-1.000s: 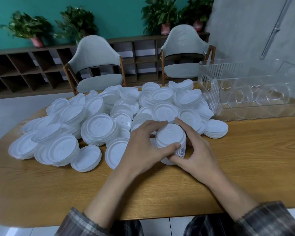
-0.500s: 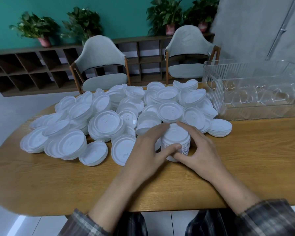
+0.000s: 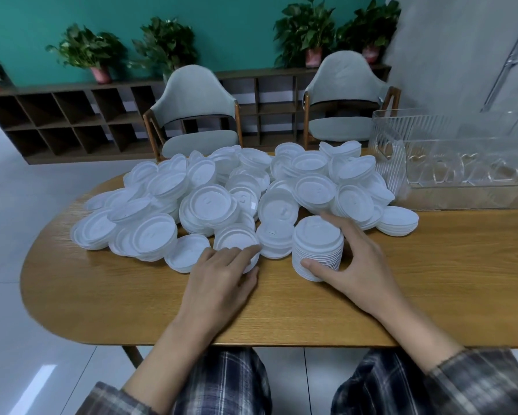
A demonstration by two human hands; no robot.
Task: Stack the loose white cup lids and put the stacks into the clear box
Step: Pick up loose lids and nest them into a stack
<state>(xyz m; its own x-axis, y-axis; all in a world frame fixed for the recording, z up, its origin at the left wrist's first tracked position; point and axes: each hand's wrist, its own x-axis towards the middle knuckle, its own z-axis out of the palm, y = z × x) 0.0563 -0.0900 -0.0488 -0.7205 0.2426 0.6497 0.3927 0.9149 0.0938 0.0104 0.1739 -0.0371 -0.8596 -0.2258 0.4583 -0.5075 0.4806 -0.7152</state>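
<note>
Stack of lids [image 3: 317,250] gripped by right hand [image 3: 356,265], left hand [image 3: 221,280] left of stack, fingers [image 3: 242,251] flat on loose lid [image 3: 233,238], clear box [image 3: 461,163] right of stack

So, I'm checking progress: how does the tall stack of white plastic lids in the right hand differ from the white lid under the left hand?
The tall stack of white plastic lids holds many nested lids and stands high; the white lid beside it lies low. The right hand grips the stack's sides; the left hand rests fingers on its lid. Both are round, white, on the wooden table.
</note>
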